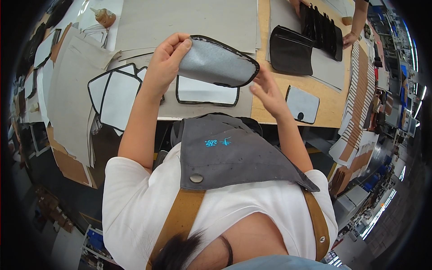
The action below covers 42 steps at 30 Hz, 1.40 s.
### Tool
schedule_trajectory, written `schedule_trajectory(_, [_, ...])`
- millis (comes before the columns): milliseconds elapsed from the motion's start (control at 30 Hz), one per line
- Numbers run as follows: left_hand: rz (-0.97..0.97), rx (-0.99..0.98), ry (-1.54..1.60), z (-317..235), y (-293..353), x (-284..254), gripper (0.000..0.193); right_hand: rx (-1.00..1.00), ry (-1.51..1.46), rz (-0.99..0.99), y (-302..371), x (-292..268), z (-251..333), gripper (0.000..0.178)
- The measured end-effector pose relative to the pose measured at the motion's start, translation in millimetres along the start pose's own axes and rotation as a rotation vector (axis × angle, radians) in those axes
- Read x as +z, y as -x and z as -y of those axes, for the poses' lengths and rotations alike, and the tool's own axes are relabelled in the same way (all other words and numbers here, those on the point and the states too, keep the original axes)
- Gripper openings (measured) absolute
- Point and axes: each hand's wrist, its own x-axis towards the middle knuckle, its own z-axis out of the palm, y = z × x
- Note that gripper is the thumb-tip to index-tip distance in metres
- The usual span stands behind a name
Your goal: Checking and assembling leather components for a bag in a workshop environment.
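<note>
My left hand (pixel 170 60) grips a light grey panel with a black bound edge (pixel 216 63) by its upper left corner, thumb on the face. The panel is tilted and curved, held above the table. Beside its right end is my right hand (pixel 271 93), thumb and fingers apart; whether a fingertip touches the edge is hard to see. Below it lies another white panel with black edging (pixel 207 91), partly covered. Several similar black-edged panels (pixel 119 92) overlap on the left, by my left forearm. A small white panel with a dark round spot (pixel 303 104) lies right of my right hand.
Large grey sheets (pixel 180 22) cover much of the table; more stacked sheets (pixel 72 85) hang over the left edge. A glue bottle (pixel 104 17) stands at the back left. At the right, another person's hands (pixel 349 39) are at black pieces (pixel 321 31) near a black folded piece (pixel 291 50).
</note>
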Motion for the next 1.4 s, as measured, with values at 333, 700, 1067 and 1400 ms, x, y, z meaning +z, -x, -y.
schedule_trajectory(333, [-0.147, 0.016, 0.175, 11, 0, 5, 0.021, 0.310, -0.271, 0.119, -16, 44, -13, 0.029])
schedule_trajectory(700, [0.344, 0.339, -0.942, 27, 42, 8, 0.085, 0.651, -0.945, -0.341, -21, 37, -21, 0.030])
schedule_trajectory(1067, [0.240, 0.690, -0.853, 63, 46, 23, 0.050, 0.708, -1.224, -0.246, -10, 25, -23, 0.022])
schedule_trajectory(1400, [0.110, 0.746, -0.853, 47, 40, 16, 0.038, 0.850, -0.669, -0.046, 6, 5, 5, 0.020])
